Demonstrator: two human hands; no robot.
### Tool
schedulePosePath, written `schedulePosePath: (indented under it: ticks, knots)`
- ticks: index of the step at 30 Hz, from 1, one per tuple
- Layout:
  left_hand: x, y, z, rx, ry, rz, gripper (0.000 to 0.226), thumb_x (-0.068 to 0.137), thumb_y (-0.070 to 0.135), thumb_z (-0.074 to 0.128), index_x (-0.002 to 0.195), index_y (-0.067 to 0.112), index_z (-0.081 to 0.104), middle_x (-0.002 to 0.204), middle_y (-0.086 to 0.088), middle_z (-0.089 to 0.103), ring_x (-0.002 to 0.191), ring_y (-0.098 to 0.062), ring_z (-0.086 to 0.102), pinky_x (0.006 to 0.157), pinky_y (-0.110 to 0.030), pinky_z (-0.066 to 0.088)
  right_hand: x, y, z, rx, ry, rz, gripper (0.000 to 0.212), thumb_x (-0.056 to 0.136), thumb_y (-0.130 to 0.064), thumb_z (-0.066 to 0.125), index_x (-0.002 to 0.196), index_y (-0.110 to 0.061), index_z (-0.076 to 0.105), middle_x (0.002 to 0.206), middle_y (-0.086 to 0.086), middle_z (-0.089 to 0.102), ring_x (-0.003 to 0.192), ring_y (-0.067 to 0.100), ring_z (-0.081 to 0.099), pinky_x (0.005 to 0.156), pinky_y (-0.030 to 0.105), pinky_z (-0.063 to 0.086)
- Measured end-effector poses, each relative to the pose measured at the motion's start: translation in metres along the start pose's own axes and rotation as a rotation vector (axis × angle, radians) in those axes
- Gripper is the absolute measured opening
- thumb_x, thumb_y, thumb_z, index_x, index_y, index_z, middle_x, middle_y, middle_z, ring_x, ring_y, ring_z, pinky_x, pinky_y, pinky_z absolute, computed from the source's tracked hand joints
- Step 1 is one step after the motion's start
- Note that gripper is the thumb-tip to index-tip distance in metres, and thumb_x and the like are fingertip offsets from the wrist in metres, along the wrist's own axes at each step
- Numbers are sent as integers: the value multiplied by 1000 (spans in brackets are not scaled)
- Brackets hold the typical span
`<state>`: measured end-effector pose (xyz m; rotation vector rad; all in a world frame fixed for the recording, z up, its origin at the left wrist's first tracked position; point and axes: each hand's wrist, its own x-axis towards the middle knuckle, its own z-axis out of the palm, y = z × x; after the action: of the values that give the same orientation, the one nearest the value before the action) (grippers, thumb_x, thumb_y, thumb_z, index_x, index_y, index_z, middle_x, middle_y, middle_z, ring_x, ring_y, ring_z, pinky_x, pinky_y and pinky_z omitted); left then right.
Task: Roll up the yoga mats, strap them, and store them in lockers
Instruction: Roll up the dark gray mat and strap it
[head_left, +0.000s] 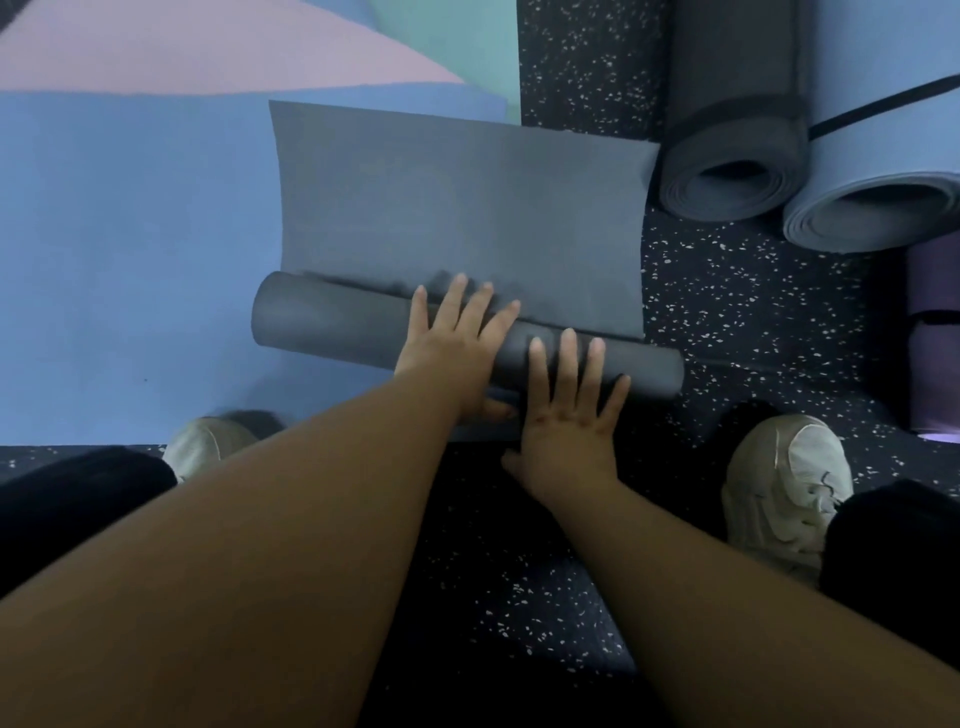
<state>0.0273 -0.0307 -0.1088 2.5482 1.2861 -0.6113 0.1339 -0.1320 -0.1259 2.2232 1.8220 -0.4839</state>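
1. Nearest us: our two bare forearms reach forward over the dark speckled floor (545, 597). A pale shoe (787, 493) sits on the right and another shoe (208, 447) on the left.
2. Our right hand (566, 410) lies flat on the rolled part of the grey mat (457, 208), fingers straight and spread, gripping nothing.
3. Our left hand (457, 343) presses the same roll just beside it, a little farther, fingers straight, tips reaching the flat part.
4. The grey mat is partly rolled at its near end; the rest lies flat, running away from us, on top of a blue mat (130, 260).
5. Far left: a pink mat (208, 47) and a teal mat (457, 36) spread out.
6. Far right: a rolled grey mat (727, 156) with a strap, touching a rolled light blue mat (878, 208) with a thin dark strap; nearer, a rolled purple mat (935, 353).
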Motion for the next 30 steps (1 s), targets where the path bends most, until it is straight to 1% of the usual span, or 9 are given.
schedulePosePath:
  ticks: [1, 2, 7, 11, 13, 15, 22, 26, 30]
  knots:
    - [2, -1, -1, -1, 9, 1, 111, 75, 74, 55, 152, 26, -10, 160, -4, -11, 146, -29, -17, 111, -60, -8, 5, -1, -7, 23, -64, 4, 128, 74, -50, 68, 138, -19, -38, 148, 15, -36, 137, 40, -31, 107, 64, -12]
    - [6, -2, -3, -6, 33, 4, 111, 75, 73, 55, 152, 27, -9, 161, -4, -11, 146, -29, -16, 111, -60, -8, 11, -1, -13, 29, -93, 10, 125, 77, -53, 64, 139, -18, -38, 148, 14, -38, 137, 40, -33, 107, 64, -13]
    - [11, -4, -12, 12, 179, -29, 110, 78, 72, 51, 150, 25, -18, 160, -7, -15, 146, -29, -15, 112, -60, -6, 38, 7, -32, 53, -123, 30, 122, 73, -55, 65, 146, -22, -27, 155, 9, -28, 141, 37, -27, 109, 61, -11]
    - [-5, -6, 4, 76, 279, -11, 115, 77, 69, 57, 147, 24, -24, 160, -9, -10, 147, -30, -9, 113, -58, -4, 58, 10, -43, 60, -169, 55, 126, 71, -62, 68, 147, -25, -25, 157, 7, -23, 143, 34, -23, 110, 59, -12]
    - [-8, -8, 9, 68, 224, -14, 112, 81, 68, 53, 144, 25, -29, 159, -8, -18, 146, -30, -17, 112, -58, -8, 65, 11, -46, 53, -200, 70, 127, 70, -65, 68, 147, -27, -25, 157, 5, -22, 143, 33, -22, 110, 59, -12]
    - [-6, -6, 8, 52, 182, -32, 108, 83, 67, 50, 145, 25, -29, 157, -7, -24, 144, -31, -22, 111, -58, -11, 66, 11, -47, 54, -219, 72, 126, 70, -64, 69, 147, -28, -24, 158, 4, -22, 143, 33, -22, 111, 59, -13]
    - [-8, 9, 9, 2, 207, -16, 108, 84, 57, 57, 140, 27, -30, 158, -7, -20, 144, -33, -20, 111, -60, -9, 77, 15, -60, 83, -272, 77, 118, 75, -48, 71, 149, -31, -19, 158, 1, -18, 145, 30, -19, 113, 58, -10]
    - [-3, 9, 2, -11, 147, -39, 105, 86, 59, 54, 146, 28, -26, 157, -5, -25, 143, -31, -24, 111, -59, -11, 85, 18, -66, 115, -277, 66, 110, 76, -43, 70, 150, -32, -11, 160, -2, -11, 146, 28, -14, 113, 57, -8]
    - [9, 14, -7, -99, 76, -91, 104, 83, 66, 51, 148, 31, -23, 156, -3, -28, 142, -30, -28, 109, -60, -14, 90, 21, -69, 166, -254, 67, 105, 75, -38, 69, 151, -34, -4, 160, -5, -3, 147, 26, -9, 114, 56, -7]
